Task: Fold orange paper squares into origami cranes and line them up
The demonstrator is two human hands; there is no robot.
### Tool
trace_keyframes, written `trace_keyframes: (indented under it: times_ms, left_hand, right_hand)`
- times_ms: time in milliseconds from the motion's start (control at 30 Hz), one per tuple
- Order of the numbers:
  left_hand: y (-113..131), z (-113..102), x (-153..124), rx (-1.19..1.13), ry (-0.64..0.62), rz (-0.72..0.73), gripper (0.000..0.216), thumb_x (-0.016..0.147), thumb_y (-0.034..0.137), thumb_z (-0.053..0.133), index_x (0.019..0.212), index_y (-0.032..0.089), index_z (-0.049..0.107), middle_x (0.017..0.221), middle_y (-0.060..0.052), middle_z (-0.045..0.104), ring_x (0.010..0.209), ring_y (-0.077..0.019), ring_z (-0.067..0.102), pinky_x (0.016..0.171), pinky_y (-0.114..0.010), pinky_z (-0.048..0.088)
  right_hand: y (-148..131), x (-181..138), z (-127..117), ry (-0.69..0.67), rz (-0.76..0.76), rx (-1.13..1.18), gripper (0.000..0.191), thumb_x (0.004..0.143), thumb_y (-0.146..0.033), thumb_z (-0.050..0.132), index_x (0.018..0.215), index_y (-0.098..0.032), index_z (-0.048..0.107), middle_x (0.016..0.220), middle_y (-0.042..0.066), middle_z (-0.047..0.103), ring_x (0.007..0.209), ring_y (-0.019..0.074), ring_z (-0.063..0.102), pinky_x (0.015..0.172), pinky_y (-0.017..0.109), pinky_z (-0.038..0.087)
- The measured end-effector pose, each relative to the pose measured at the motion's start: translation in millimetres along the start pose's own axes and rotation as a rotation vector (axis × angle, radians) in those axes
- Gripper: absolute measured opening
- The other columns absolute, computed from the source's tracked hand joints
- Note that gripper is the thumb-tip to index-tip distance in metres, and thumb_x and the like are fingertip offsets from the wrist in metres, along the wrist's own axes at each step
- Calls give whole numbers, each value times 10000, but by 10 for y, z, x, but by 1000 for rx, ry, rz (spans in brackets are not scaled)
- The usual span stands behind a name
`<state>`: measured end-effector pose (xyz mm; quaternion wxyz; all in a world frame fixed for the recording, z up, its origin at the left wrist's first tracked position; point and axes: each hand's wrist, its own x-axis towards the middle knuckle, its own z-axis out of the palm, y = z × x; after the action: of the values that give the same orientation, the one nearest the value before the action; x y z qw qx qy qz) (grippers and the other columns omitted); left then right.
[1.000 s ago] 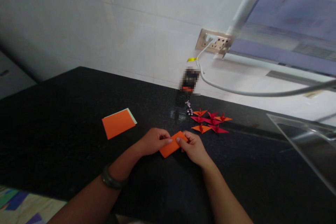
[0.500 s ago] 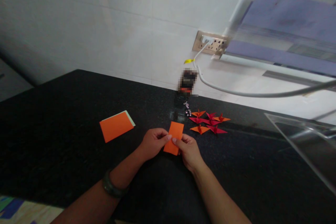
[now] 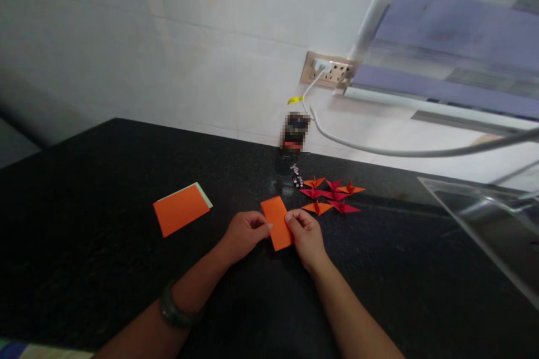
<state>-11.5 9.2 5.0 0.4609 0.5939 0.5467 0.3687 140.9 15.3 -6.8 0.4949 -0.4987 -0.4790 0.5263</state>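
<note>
A folded orange rectangle of paper point(image 3: 276, 220) is held just above the black countertop, between my two hands. My left hand point(image 3: 247, 233) pinches its left edge between thumb and fingers. From the other side, my right hand point(image 3: 308, 238) grips the right edge with the thumb on top; its other fingers are partly hidden. Several folded paper cranes point(image 3: 333, 195), red and orange, sit in a cluster beyond my right hand. To the left lies a stack of orange paper point(image 3: 182, 210), with a pale green sheet showing beneath it.
At the wall, a phone-like object with a blurred screen point(image 3: 295, 132) leans upright, with a beaded strap point(image 3: 297, 176) before it. A white cable point(image 3: 362, 148) runs from the wall socket point(image 3: 330, 69). On the right is a sink edge point(image 3: 467, 230).
The orange paper has turned, its top now leaning left instead of right. My hands have moved slightly apart, toward its opposite edges. The whole view has shifted a little.
</note>
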Motion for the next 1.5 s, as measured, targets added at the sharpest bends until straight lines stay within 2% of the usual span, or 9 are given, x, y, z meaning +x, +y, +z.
trace_keyframes:
  times_ms: [167,267,367,700,900,967,1100,1367,1500]
  left_hand:
    - [-28,-102,-21,319,294,321,524,672,337,604,1149,171,463,1132,-99,541,1044,-227,499,866,-394,415]
    - [-4,-143,-48,535,78,533,282,754,276,527,1022,195,566,1069,-78,584,1076,-224,466,943,-423,354]
    - [18,-131,-68,657,-72,566,182,808,198,432,827,184,612,854,-56,639,950,-207,530,901,-407,393]
    - [59,-232,-79,665,-63,520,201,814,190,421,734,187,605,780,-46,631,821,-184,559,776,-344,455]
    - [55,-386,-11,560,244,374,226,812,302,434,870,203,628,865,-60,646,836,-198,586,744,-342,479]
    - [59,-347,-19,517,193,363,273,763,323,514,999,218,601,939,-54,645,864,-200,588,733,-333,488]
    - [62,-258,-48,487,17,407,197,785,275,479,715,207,649,751,-35,654,755,-174,595,701,-293,479]
    - [40,-431,23,430,350,124,247,764,376,476,740,202,649,751,-43,666,721,-220,607,637,-321,472]
    - [63,-389,10,376,181,105,248,761,380,477,704,209,647,706,-24,661,684,-208,600,615,-303,462]
  right_hand:
    - [-121,-7,-96,-143,-503,-614,131,804,-166,441,694,-171,513,740,28,519,729,154,465,684,283,370]
    - [-172,-52,-86,-318,-617,-832,130,811,-112,415,762,-172,520,795,45,537,798,166,451,738,304,363]
    - [-183,-83,-58,-358,-654,-934,151,832,-125,395,776,-171,529,794,50,536,789,165,446,730,301,369]
    - [-277,-92,-97,-390,-679,-1004,164,831,-129,408,754,-179,543,788,41,543,793,160,446,728,285,372]
    - [-288,-55,-164,-250,-653,-967,147,831,-133,406,783,-175,538,800,48,536,779,161,451,725,297,367]
    - [-270,-74,-130,-273,-656,-937,144,832,-133,408,775,-175,533,795,44,537,772,156,453,714,287,369]
    - [-248,-105,-67,-317,-659,-906,128,823,-134,428,762,-175,533,772,32,540,754,145,458,707,273,368]
    - [-238,8,-209,-91,-594,-834,122,772,-106,459,695,-169,530,721,26,532,719,146,466,671,276,365]
    - [-229,-8,-180,-89,-517,-676,82,775,-223,522,822,-177,572,783,29,552,739,145,498,657,260,383]
